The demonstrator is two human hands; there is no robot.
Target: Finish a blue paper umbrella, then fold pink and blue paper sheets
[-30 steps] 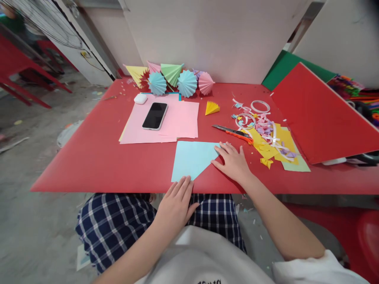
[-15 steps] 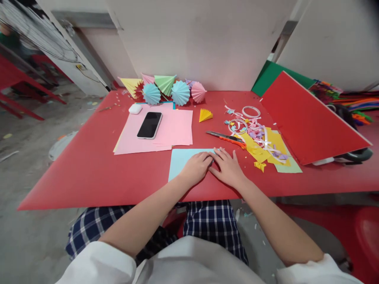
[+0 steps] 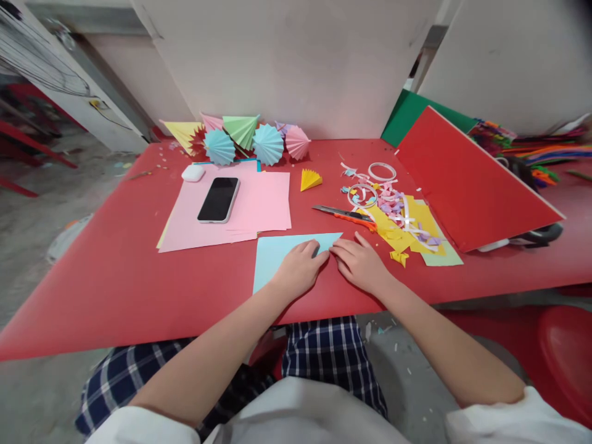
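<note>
A light-blue sheet of paper (image 3: 269,259) lies near the table's front edge, its right part under my hands. My left hand (image 3: 300,269) rests on the sheet with bent fingers, its thumb and forefinger closed at the paper's right side. Close beside it, my right hand (image 3: 361,266) has its fingertips and thumb gathered at that same right edge, with the little finger lifted apart. The part of the paper between the hands is mostly covered by the fingers. Behind the hands lies a box cutter (image 3: 335,211) next to orange-handled scissors (image 3: 363,220).
Pink sheets (image 3: 266,197) carry a phone (image 3: 219,200) and a white earbud case (image 3: 193,172). Pleated paper fans (image 3: 268,144) stand along the wall, with a yellow folded fan (image 3: 310,179) nearer. Tape rolls (image 3: 382,172), paper scraps (image 3: 393,203) and a leaning red board (image 3: 476,185) are at right.
My right hand has drawn back to the right from over the paper, uncovering its upper right corner. My left hand stays on the sheet. The view has shifted slightly.
</note>
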